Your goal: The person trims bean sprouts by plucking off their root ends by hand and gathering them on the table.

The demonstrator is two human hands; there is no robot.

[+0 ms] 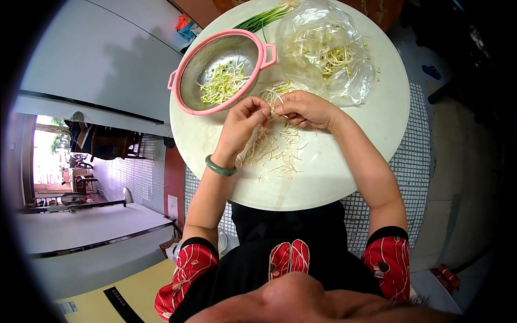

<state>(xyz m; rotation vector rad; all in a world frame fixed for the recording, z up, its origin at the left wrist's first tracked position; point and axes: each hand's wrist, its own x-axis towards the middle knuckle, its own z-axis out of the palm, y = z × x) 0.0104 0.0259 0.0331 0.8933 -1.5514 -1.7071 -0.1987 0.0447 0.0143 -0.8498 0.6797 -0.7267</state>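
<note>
Over the round white table [328, 177], my two hands almost meet at the fingertips. My right hand [304, 109] pinches a pale bean sprout [281, 100]. The fingers of my left hand [245, 121] are pressed together beside it; what they hold, if anything, is too small to tell. Loose sprouts [280, 89] lie just beyond my fingertips. Thin root ends [283, 156] are scattered on the tabletop below my hands. A pink-rimmed metal strainer [187, 60] with sprouts inside [223, 82] sits beyond my left hand.
A clear plastic bag [353, 89] holding more sprouts is at the upper right of the table. Green onions [264, 19] lie at the far edge. A light cabinet [107, 59] stands to the left of the table.
</note>
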